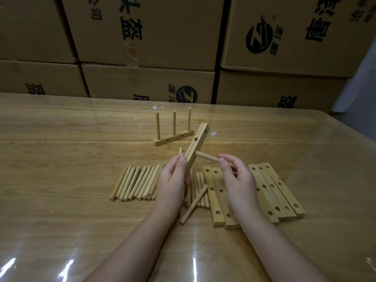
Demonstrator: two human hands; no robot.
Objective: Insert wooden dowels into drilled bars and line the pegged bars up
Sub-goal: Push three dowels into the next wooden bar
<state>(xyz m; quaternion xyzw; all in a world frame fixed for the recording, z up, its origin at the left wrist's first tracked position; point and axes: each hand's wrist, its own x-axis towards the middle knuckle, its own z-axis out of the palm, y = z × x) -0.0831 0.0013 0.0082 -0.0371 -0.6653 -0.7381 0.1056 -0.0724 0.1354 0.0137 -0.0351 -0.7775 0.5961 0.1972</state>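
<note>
**Pinched dowel (206, 157) meeting the tilted bar (196, 147)**

Nearest you on the bench (61, 220), a stray dowel (194, 203) is lying askew over loose dowels (138, 183), beside flat drilled bars (216, 200). Above them your left grip (173, 180) is clamping the tilted bar, and your right grip (236, 180) is pinching the dowel, whose tip is meeting a hole in it. Farther off, a pegged bar (173, 137) is standing with three upright pegs (174, 123), before cardboard boxes (142, 37).

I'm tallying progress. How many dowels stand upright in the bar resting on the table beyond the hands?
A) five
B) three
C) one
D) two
B: the pegged bar carries three upright dowels, spaced along its length.
</note>
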